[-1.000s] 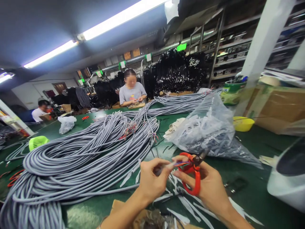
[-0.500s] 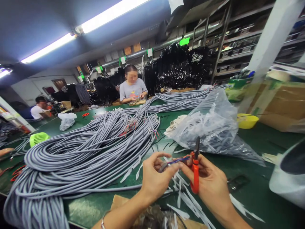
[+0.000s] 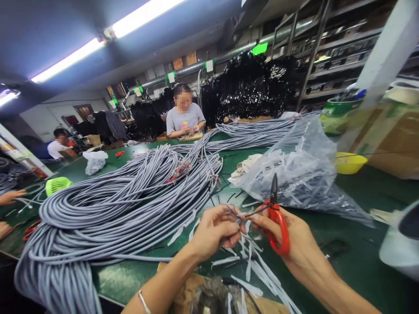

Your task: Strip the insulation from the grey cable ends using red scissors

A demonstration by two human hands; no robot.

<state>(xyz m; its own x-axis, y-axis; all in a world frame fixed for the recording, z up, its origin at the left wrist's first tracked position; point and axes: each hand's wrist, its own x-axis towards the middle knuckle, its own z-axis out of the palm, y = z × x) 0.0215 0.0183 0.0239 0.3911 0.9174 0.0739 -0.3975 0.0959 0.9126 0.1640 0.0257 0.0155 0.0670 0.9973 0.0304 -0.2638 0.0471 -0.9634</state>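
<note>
My left hand point(image 3: 214, 231) is closed around the end of a grey cable, pinching its thin coloured wires point(image 3: 240, 213) between the fingertips. My right hand point(image 3: 294, 237) grips red-handled scissors point(image 3: 276, 218), whose dark blades point up, and its fingertips touch the same wires. Both hands meet above the green table point(image 3: 343, 261). White strips of cut sheath point(image 3: 252, 266) lie under and in front of them.
A big coil of grey cables point(image 3: 114, 209) fills the table's left and middle. A clear plastic bag of scraps point(image 3: 294, 174) lies right of centre, with a yellow bowl point(image 3: 350, 162) behind it. Two people sit at the far side. Another person's hand point(image 3: 11, 197) shows at left.
Both hands have risen slightly and drawn closer. The scissors have turned from lying sideways to blades pointing up. The view has shifted a little.
</note>
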